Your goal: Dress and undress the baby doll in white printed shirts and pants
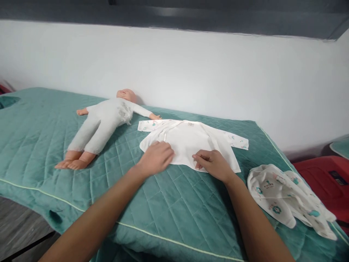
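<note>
Two patterned sleeves [236, 141] spread from a white cloth baby shirt [184, 140] lying flat on a green quilted cover [160, 207], just beside a white-bodied doll [109, 112]. The left grip [158, 157] curls over its near edge; the right grip [214, 164] has thumb and forefinger nearly together. Whether either clamps cloth, I cannot tell.

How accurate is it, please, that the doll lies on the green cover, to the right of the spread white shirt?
The side is wrong: the head view shows the doll on the green cover, left of the spread white shirt.
</note>
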Motion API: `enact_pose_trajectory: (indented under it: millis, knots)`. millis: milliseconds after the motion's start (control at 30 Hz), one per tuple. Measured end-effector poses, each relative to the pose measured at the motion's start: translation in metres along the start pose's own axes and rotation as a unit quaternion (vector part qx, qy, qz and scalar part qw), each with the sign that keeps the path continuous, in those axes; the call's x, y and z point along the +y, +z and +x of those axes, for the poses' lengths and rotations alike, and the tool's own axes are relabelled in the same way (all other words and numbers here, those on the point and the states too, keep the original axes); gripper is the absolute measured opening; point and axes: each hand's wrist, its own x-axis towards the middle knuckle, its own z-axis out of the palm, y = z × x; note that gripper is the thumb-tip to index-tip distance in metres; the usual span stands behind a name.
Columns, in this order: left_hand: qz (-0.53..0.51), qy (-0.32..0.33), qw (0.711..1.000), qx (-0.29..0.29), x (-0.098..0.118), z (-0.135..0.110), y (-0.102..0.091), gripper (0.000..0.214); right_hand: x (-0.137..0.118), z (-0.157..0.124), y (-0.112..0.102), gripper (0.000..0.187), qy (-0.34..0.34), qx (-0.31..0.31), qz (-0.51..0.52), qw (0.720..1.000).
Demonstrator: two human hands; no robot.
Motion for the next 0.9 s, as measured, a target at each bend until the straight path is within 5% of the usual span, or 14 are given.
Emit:
enact_pose_trajectory:
  millis: [133, 400, 700, 900]
  knots:
    - [0.022, 0.042, 0.998, -0.047, 0.03, -0.005, 0.003, 0.035, 0.004, 0.001, 0.002, 0.039, 0.018, -0.001, 0.035, 0.999]
    - [0.03, 0.014, 0.999, -0.039, 0.027, -0.007, 0.001, 0.041, 0.007, 0.002, 0.006, 0.038, 0.033, -0.002, 0.092, 0.995]
    - [-0.043, -0.109, 0.989, 0.086, 0.012, -0.009, 0.004, 0.039, 0.003, 0.003, 0.006, 0.034, 0.023, 0.009, 0.109, 0.994]
    - [-0.048, -0.154, 0.975, 0.153, -0.001, -0.006, 0.01, 0.032, 0.012, 0.008, 0.013, 0.026, -0.033, 0.131, 0.026, 0.99]
